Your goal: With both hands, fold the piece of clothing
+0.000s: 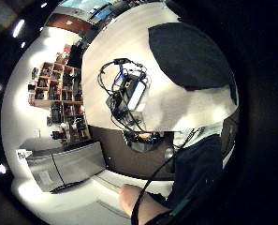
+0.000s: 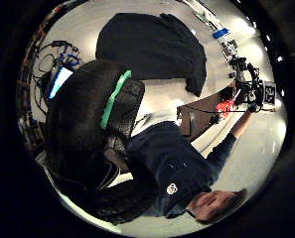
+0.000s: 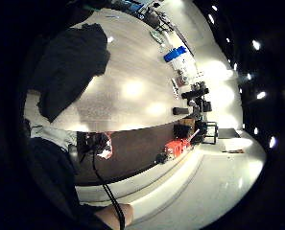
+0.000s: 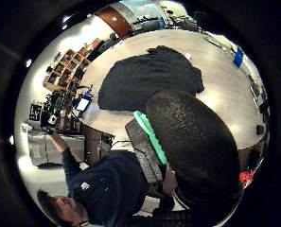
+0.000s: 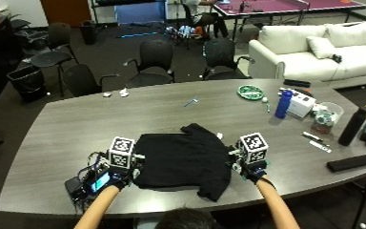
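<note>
While both forearms reach up from the near edge of the grey table (image 5: pixel 75 124), a black piece of clothing (image 5: pixel 183 160) lies on the tabletop between the two gloved hands. It sits bunched rather than flat: a lump rises at its far edge, and one corner trails toward the table's near edge. From the outside view it looks partly gathered in on itself, its outline uneven.

At the garment's left edge sits the left hand (image 5: pixel 121 175), just beside or touching the cloth; whether its fingers are apart, together or pinching fabric cannot be told, since they are hidden. At the garment's right edge sits the right hand (image 5: pixel 251 171), and its fingers cannot be judged either. Both thumb-side palm views show the dark garment spread on the pale tabletop beyond a large black glove finger, with no cloth seen caught under it.

Just left of the left hand, a small device with a lit blue screen (image 5: pixel 98 181) lies among black cables near the table's edge. Farther right on the table stand a blue bottle (image 5: pixel 284 104), a white box (image 5: pixel 302 104) just beside it, a green round dish (image 5: pixel 251 91) and a black bottle (image 5: pixel 352 125). A long black case (image 5: pixel 353 162) rests near the right end. Black chairs (image 5: pixel 154 59) stand behind the table, and a white sofa (image 5: pixel 316 50) beyond.
</note>
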Demonstrator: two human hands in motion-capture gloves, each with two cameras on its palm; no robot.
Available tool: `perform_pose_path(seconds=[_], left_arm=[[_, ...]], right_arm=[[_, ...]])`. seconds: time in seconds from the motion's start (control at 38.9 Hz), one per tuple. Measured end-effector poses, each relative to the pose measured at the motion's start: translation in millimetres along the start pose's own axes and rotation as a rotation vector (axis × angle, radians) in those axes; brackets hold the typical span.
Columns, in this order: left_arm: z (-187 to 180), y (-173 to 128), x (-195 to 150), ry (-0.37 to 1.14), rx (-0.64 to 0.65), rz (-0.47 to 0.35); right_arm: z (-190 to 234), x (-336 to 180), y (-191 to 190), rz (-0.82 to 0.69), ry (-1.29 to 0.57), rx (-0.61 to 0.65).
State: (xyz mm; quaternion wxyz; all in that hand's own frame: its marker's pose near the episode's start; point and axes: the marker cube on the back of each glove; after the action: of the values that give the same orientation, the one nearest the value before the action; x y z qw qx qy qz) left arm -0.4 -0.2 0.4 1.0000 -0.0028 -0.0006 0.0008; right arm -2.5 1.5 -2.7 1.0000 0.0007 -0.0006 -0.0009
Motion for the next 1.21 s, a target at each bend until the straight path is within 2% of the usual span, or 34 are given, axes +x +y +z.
perform_pose_path(seconds=[0.21, 0.39, 0.54, 0.8, 1.0, 1.13, 1.21], left_arm=[[7, -5, -6, 0.004, -0.034, -0.003], [12, -8, -9, 0.043, -0.031, 0.014], [19, -7, -7, 0.090, -0.036, 0.065], [30, -10, 18, 0.120, -0.079, 0.166], [65, -40, 35, 0.110, -0.164, 0.221], [101, -63, 50, 0.149, -0.283, 0.264], [118, -73, 55, 0.124, -0.319, 0.249]], right_arm=[[-5, -5, -2, -0.013, 0.015, -0.002], [-16, -13, -2, -0.054, -0.053, -0.045], [-16, -19, 1, -0.093, -0.060, -0.114], [-20, -28, 8, -0.111, -0.003, -0.128], [-7, -29, 2, -0.111, -0.001, -0.172], [2, -29, -1, -0.106, -0.001, -0.200], [6, -29, -1, -0.106, 0.000, -0.213]])
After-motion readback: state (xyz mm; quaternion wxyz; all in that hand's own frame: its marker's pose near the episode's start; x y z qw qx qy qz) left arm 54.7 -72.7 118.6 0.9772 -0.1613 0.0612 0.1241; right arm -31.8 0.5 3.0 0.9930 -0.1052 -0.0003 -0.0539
